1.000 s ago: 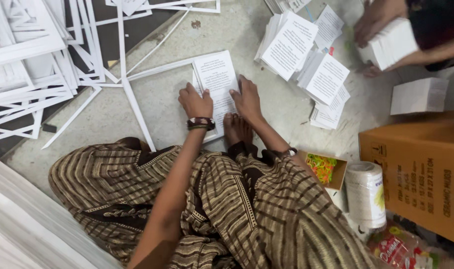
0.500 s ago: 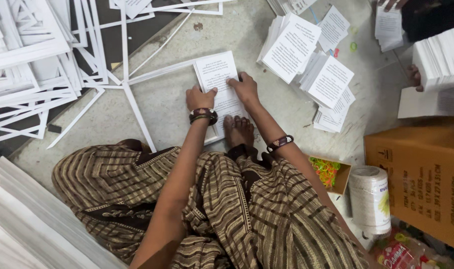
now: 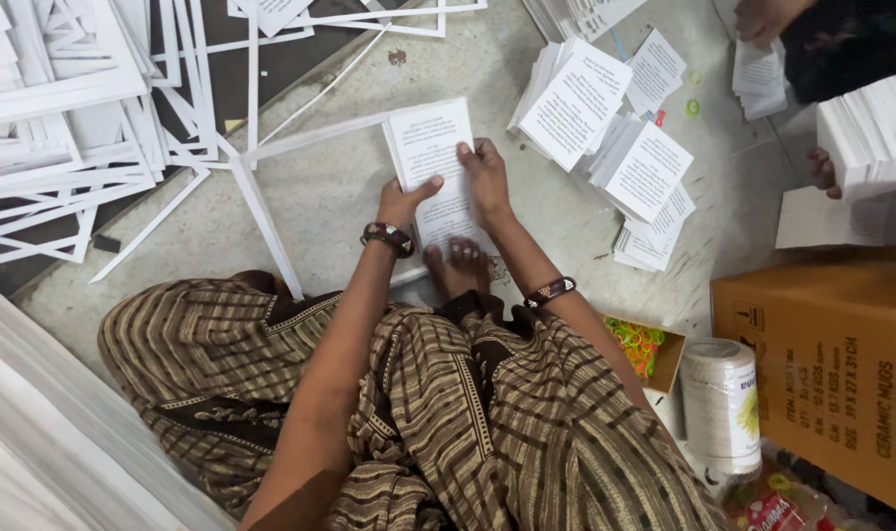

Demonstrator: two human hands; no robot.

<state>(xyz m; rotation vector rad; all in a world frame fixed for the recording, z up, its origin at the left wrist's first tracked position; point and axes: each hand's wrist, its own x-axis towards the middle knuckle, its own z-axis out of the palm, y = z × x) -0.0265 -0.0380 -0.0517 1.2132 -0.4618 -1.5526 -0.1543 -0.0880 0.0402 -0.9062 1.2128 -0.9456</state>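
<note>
Speckled grey concrete floor (image 3: 349, 187), bright-lit

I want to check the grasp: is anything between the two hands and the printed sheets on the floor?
Nothing visible. The left hand and right hand both rest directly on the printed sheets.

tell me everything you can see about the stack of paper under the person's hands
The stack of paper is a small pile of white printed sheets, upright rectangles with dark text too small to read. It lies flat on the grey concrete floor, slightly tilted. The left hand presses its lower left part, the right hand its right side. Its lower edge reaches the person's bare foot.
</note>
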